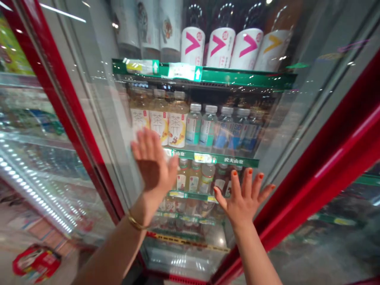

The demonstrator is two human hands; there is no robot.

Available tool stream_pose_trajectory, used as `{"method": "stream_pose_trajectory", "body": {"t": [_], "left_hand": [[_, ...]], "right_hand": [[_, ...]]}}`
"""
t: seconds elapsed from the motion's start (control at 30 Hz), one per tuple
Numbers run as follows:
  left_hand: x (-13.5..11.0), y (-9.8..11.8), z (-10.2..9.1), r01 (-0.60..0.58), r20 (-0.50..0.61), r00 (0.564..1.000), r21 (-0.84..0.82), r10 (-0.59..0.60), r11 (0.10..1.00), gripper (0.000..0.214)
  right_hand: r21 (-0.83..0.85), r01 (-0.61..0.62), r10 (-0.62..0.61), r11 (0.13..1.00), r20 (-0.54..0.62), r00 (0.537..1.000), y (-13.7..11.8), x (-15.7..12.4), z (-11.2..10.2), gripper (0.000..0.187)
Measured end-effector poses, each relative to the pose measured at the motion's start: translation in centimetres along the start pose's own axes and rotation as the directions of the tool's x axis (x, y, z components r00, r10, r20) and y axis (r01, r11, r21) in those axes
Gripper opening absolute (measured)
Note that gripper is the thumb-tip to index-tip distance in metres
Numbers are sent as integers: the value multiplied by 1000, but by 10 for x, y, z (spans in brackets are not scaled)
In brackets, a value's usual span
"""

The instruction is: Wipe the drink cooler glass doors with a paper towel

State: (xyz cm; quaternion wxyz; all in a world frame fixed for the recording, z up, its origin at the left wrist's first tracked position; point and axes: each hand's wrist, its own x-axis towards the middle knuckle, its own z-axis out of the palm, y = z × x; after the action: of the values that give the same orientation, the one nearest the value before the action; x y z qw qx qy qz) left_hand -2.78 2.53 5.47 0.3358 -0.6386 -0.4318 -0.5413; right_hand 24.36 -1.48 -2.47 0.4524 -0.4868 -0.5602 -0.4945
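1. Well to the left of the left hand, a neighbouring cooler door (31, 166) is seen, lit by a strip of white LEDs (32, 190). Lower down, a red carrier (37, 263) lies on the floor, its exact kind not clear.
2. Just left of the left hand, the red door frame (81, 132) rises at a slant.
3. The left hand (154, 162) is held upright and open, its fingers close together and nothing gripped. A gold bangle (135, 221) is worn at the wrist.
4. The glass door (89, 59) lies directly ahead of both palms, its long axis upright. Both hands appear set flat against it, though actual contact cannot be confirmed. The left hand is placed higher on the door and the right hand lower.
5. Behind the glass, tea bottles (160, 118) stand directly above the left hand, and water bottles (208, 126) are ranged above the gap between the hands. A green shelf edge (212, 157) runs across that gap, with white bottles with pink chevrons (221, 47) shelved higher up.
6. The right hand (245, 200) is also open, with its fingers spread, orange nails showing and nothing held.
7. Just right of the right hand, the right red door frame (326, 166) runs diagonally, closer to this hand than to the left one.
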Motion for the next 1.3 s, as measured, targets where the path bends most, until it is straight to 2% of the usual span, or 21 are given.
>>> {"method": "stream_pose_trajectory", "body": {"t": [0.07, 0.1, 0.17, 0.2, 0.27, 0.33, 0.4, 0.43, 0.5, 0.57, 0.63, 0.7, 0.77, 0.83, 0.87, 0.93, 1.0, 1.1, 1.2, 1.23, 1.3], "left_hand": [[-41, 24, 9, -251, 51, 967, -1, 251, 968, 85], [-62, 25, 9, -317, 54, 947, 0, 317, 948, 80], [-90, 5, 2, -298, 53, 953, 22, 297, 954, 76], [-91, -13, -4, -234, 37, 972, 37, 233, 972, 76], [-70, -46, -15, -62, -20, 998, 55, 63, 997, 78], [-30, -58, -17, 68, -80, 995, 41, -65, 997, 77], [0, -38, -9, 76, -88, 993, 14, -74, 997, 76], [5, -17, -3, 18, -68, 997, 4, -18, 1000, 77], [-10, 29, 9, -163, 11, 987, 14, 163, 986, 76], [-48, 62, 14, -365, 105, 927, 18, 361, 931, 72], [-86, 66, 11, -378, 111, 920, 12, 375, 926, 70], [-98, 44, 3, -321, 84, 944, 10, 319, 947, 76], [-75, 14, -3, -226, 40, 973, 7, 226, 974, 83], [-31, 0, -2, -65, -13, 998, -10, 65, 998, 84], [-8, 3, 0, -7, -33, 999, -31, 6, 999, 85], [19, 28, 8, -46, -10, 999, -72, 46, 996, 87], [13, 61, 17, -235, 44, 970, -100, 240, 967, 86], [-40, 87, 23, -443, 98, 888, -84, 450, 893, 78], [-71, 66, 17, -368, 90, 924, -50, 372, 928, 81], [-65, 55, 13, -317, 80, 944, -49, 320, 947, 84], [-31, 41, 8, -210, 62, 975, -50, 213, 976, 91]], "right_hand": [[5, -5, 5, 1000, 7, 1000, 1, -2, 1, 91], [5, -6, 6, 1000, 7, 1000, 2, -3, 2, 90], [4, -6, 6, 1000, 4, 1000, 2, -3, 2, 90], [3, -3, 3, 1000, 1, 1000, 1, -3, 3, 90], [1, 8, -8, 1000, -9, 1000, 1, -3, 3, 91], [-5, 15, -15, 1000, -16, 1000, 0, -2, 3, 92], [-10, 15, -16, 1000, -19, 1000, 1, -2, 4, 92], [-10, 15, -15, 1000, -20, 1000, 1, -3, 4, 92], [-4, 12, -12, 1000, -22, 1000, 2, -3, 3, 91], [3, 7, -6, 1000, -21, 1000, 2, -2, 2, 90], [9, -3, 3, 1000, -6, 1000, 0, -2, 1, 90], [8, -10, 10, 1000, 5, 1000, -2, -1, 0, 91], [5, -13, 13, 1000, 3, 1000, -4, 0, 0, 94], [5, -17, 17, 1000, -7, 1000, -6, 0, 1, 96], [7, -21, 21, 1000, -6, 1000, -6, 0, 2, 96], [18, -28, 28, 999, 8, 1000, -5, -1, 2, 91], [42, -32, 31, 999, 21, 999, -4, -1, 0, 83], [74, -27, 26, 997, 22, 999, -2, -1, -3, 77], [88, -21, 20, 996, 17, 1000, -3, 0, -3, 76], [86, -23, 22, 996, 12, 1000, -4, 0, -3, 77], [68, -37, 36, 997, 5, 999, -7, 1, -1, 82]]}}
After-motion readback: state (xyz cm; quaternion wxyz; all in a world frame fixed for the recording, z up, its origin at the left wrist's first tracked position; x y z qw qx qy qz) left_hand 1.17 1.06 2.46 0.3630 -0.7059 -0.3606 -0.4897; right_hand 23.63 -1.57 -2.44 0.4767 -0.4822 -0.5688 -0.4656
